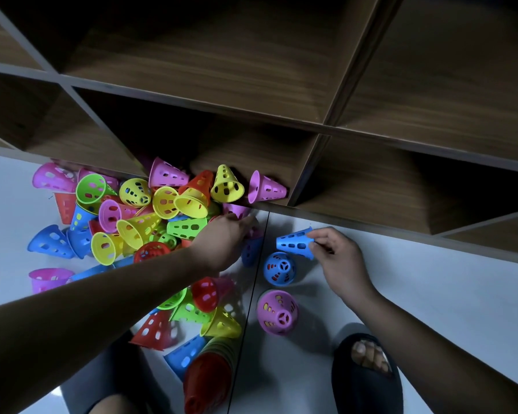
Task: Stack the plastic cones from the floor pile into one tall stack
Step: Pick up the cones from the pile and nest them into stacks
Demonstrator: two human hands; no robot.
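In the head view the left hand (222, 240) reaches forward, back up, into the pile of cones (147, 210) on the floor (431, 294); its fingertips are hidden, so I cannot tell whether it grips anything. The right hand (338, 258) pinches the wide rim of a blue cone (293, 242) held sideways near the shelf unit (281, 115). The cones are perforated plastic in pink, yellow, green, red and blue, and a nested stack (207, 380) at the bottom edge is partly cut off.

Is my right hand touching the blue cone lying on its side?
Touching. Head view: the right hand pinches the blue cone at its wide rim.
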